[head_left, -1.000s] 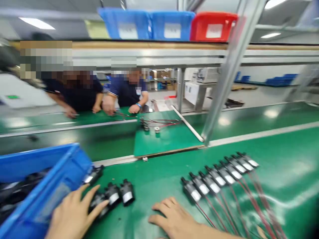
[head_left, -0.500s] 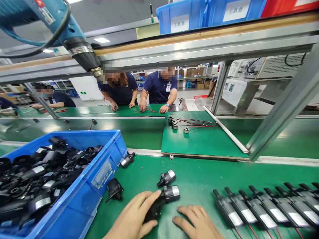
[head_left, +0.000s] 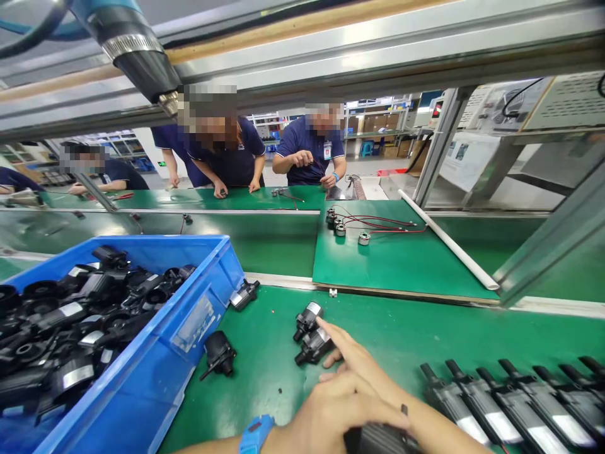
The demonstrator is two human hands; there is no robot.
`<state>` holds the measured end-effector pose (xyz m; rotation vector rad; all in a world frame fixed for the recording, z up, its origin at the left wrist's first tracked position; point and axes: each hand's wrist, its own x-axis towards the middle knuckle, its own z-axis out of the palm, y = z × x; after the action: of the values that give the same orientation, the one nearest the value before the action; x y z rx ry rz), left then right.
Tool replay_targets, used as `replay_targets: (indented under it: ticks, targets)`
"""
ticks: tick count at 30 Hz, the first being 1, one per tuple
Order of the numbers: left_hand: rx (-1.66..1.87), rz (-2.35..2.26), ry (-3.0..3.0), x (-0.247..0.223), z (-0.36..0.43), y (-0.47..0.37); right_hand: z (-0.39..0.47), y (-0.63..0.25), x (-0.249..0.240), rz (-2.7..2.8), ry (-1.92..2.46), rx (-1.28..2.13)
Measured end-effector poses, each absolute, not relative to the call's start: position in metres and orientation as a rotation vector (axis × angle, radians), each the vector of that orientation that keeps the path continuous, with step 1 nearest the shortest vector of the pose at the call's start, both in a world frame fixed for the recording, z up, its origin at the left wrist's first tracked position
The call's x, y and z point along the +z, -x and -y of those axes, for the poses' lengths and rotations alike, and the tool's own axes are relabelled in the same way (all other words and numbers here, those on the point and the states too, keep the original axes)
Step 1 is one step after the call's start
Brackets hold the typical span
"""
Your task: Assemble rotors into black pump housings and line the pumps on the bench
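Note:
My left hand (head_left: 338, 403), with a blue wristband (head_left: 256, 434), is closed around a black pump (head_left: 380, 439) at the bottom edge. It crosses in front of my right forearm, and much of that pump is cut off or covered. My right hand (head_left: 352, 353) reaches forward, its fingers either side of the right end of a small black pump (head_left: 314, 347), hiding that end. Touching this one is another small pump (head_left: 308, 318) with a silver label. A black pump (head_left: 218, 353) lies by the bin, and a labelled one (head_left: 244, 294) rests near the bin's corner.
A blue bin (head_left: 198, 321) full of black pumps stands left. Pumps with silver labels (head_left: 501, 397) form a row at right. Wired motor parts (head_left: 363, 238) lie on a raised green board (head_left: 392, 271). Co-workers (head_left: 309, 148) work across the bench; a metal frame (head_left: 331, 57) spans overhead.
My left hand has carried a pump right and toward me, over my right forearm. My right hand has moved forward to the small pumps, which now touch. A co-worker opposite has raised a hand.

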<state>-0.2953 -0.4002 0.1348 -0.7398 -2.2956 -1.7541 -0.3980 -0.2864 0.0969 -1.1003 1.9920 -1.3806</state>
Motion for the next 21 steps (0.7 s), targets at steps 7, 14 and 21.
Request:
replay_targets:
  ticks: [7, 14, 21]
  targets:
    - [-1.864, 2.300, -0.044, 0.104, 0.431, 0.304, 0.252, 0.492, 0.149, -2.835, 1.134, -1.105]
    - [-1.667, 2.524, 0.159, 0.092, 0.439, 0.318, 0.269, 0.608, 0.168, -3.239, 1.115, -0.518]
    - [-1.652, 2.508, 0.008, 0.098, 0.447, 0.320, 0.302, 0.645, 0.155, -3.245, 0.944, -0.465]
